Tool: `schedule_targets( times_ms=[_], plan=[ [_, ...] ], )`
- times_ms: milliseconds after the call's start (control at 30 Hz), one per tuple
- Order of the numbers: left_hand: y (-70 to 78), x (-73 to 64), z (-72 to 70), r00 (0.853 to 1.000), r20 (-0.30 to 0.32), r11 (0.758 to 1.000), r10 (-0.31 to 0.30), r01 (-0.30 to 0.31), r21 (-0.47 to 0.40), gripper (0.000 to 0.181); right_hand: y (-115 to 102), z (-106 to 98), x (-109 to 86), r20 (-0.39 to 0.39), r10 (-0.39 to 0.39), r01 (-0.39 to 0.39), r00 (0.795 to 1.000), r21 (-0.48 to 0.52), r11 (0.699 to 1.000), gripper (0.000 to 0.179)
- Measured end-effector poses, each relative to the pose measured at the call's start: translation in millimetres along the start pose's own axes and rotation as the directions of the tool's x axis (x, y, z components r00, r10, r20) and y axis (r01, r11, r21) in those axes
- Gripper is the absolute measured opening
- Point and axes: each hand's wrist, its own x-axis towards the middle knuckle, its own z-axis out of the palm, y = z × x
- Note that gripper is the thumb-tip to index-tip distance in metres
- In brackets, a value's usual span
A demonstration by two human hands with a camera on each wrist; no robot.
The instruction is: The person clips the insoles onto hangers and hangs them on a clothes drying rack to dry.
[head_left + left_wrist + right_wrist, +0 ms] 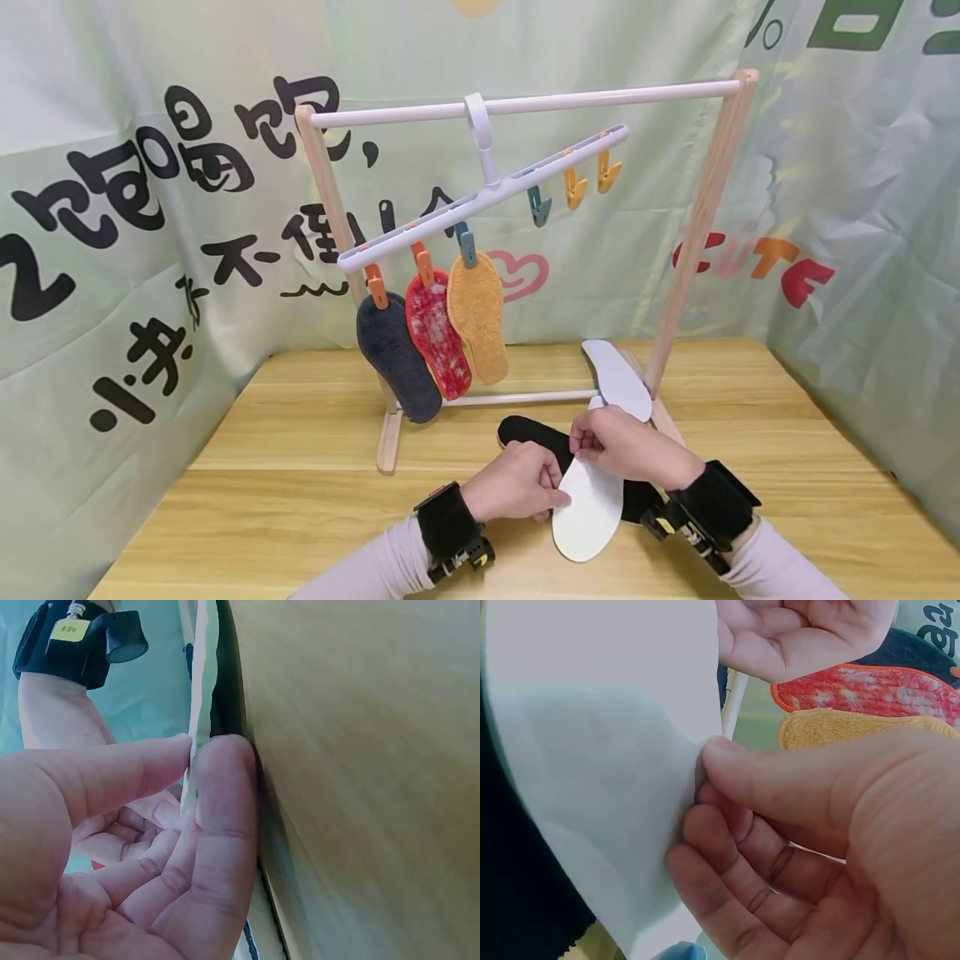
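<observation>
A white insole lies slantwise over a black insole near the front of the table. On its left edge, my left hand pinches it between thumb and fingers; the left wrist view shows the thin rim of the white insole between thumb and forefinger. Farther up the same edge, my right hand grips it, thumb on top and fingers curled beneath, as the right wrist view shows with the white insole. Behind the right hand rests another pale insole, leaning by the rack's foot.
A wooden rack with a white top bar carries a tilted hanger. Dark grey, red and yellow insoles hang from clips at its left. A blue clip and two yellow clips hang at right.
</observation>
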Motion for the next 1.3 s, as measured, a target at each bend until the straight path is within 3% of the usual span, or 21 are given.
schedule_targets(
  times_ms=[367, 633, 900, 1300],
  plan=[
    [-0.3, 0.5, -6.8, 1.0, -0.009, 0.999, -0.028, 0.028, -0.032, 0.022, 2.6, 0.9, 1.6, -0.007, 0.006, -0.006, 1.0, -0.007, 1.0, 0.022],
    [-3.6, 4.9, -14.6, 0.999, -0.042, 1.0, -0.011, 0.01, -0.026, 0.015, 4.5, 1.4, 2.9, -0.033, 0.008, -0.008, 0.999, -0.025, 1.0, 0.021],
    [-9.1, 8.7, -21.1, 0.994, -0.106, 0.996, 0.029, -0.02, 0.085, 0.006, 6.2, 1.5, 2.4, -0.064, -0.017, 0.013, 0.998, -0.062, 0.998, 0.016],
    [-12.6, 11.0, -29.2, 0.993, -0.12, 0.995, 0.019, -0.006, 0.103, 0.006, 5.1, 2.3, 3.2, -0.085, -0.032, 0.022, 0.996, -0.11, 0.994, 0.02]
  ],
)
